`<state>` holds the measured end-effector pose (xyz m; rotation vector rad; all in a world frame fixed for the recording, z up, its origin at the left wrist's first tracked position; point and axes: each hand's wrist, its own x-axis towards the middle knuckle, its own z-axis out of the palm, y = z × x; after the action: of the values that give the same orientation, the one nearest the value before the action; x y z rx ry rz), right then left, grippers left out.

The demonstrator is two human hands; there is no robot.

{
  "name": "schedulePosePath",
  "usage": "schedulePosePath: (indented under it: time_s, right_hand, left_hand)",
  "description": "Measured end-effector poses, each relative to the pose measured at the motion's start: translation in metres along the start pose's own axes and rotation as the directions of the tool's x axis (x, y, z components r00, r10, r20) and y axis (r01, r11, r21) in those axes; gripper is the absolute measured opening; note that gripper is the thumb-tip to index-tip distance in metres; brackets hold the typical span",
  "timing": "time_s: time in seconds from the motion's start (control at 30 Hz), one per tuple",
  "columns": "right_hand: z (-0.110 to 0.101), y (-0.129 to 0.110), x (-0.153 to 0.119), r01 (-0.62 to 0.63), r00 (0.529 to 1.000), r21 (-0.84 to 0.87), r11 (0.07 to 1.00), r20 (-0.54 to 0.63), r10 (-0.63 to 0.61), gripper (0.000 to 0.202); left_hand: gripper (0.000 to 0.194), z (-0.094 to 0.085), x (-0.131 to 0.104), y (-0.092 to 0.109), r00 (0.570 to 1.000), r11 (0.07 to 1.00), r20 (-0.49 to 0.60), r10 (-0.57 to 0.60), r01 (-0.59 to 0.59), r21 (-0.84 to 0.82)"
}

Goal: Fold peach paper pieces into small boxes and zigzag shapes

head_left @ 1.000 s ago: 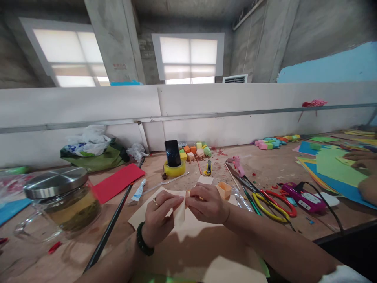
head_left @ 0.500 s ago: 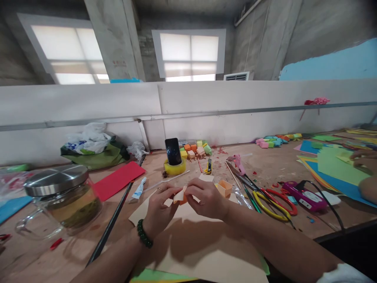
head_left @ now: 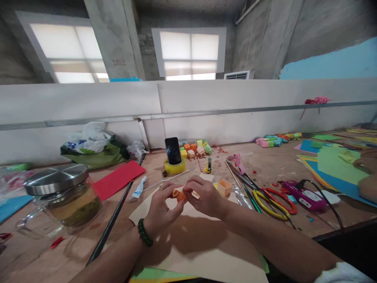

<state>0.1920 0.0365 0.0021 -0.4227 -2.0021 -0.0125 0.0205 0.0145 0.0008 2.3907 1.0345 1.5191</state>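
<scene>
Between my two hands is a small folded piece of orange paper (head_left: 180,196), partly covered by fingers. My left hand (head_left: 163,204) pinches it from the left, thumb below and fingers above. From the right, my right hand (head_left: 204,195) grips its other side with bent fingertips. Both hands are above a large peach paper sheet (head_left: 203,247) on the table. A small open peach paper box (head_left: 224,188) stands just beyond my right hand. Farther back, several small coloured paper cubes (head_left: 193,149) are heaped beside a phone (head_left: 173,151) propped on a yellow tape roll (head_left: 174,168).
To the left are a lidded glass teapot (head_left: 73,204), red paper (head_left: 119,181) and a long dark strip (head_left: 113,220). Scissors (head_left: 272,204), a pink glue gun (head_left: 238,163) and a purple power strip (head_left: 306,196) lie right. Another person's hand (head_left: 368,173) is at the far right.
The paper between my hands has turned and now looks more curled, showing more orange. My left hand's fingers and thumb have spread a little wider around it.
</scene>
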Motion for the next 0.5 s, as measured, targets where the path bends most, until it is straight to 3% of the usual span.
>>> schedulePosePath:
  time_s: [0.2, 0.37, 0.5]
  right_hand:
    - [-0.004, -0.002, 0.002, 0.033, 0.999, 0.078, 0.996, 0.006, -0.034, 0.014]
    - [-0.012, 0.000, 0.005, -0.116, 0.992, 0.181, 0.977, -0.032, 0.124, 0.013]
    - [-0.011, 0.005, 0.007, -0.194, 0.981, 0.290, 0.937, 0.063, 0.183, 0.013]
  left_hand:
    - [0.015, 0.000, -0.001, -0.009, 0.998, 1.000, -0.063, -0.013, 0.013, -0.001]
    - [0.014, -0.003, -0.003, -0.014, 0.986, 0.999, -0.167, 0.011, -0.019, -0.046]
    - [0.014, -0.004, -0.002, -0.015, 0.987, 0.996, -0.158, -0.005, -0.009, -0.085]
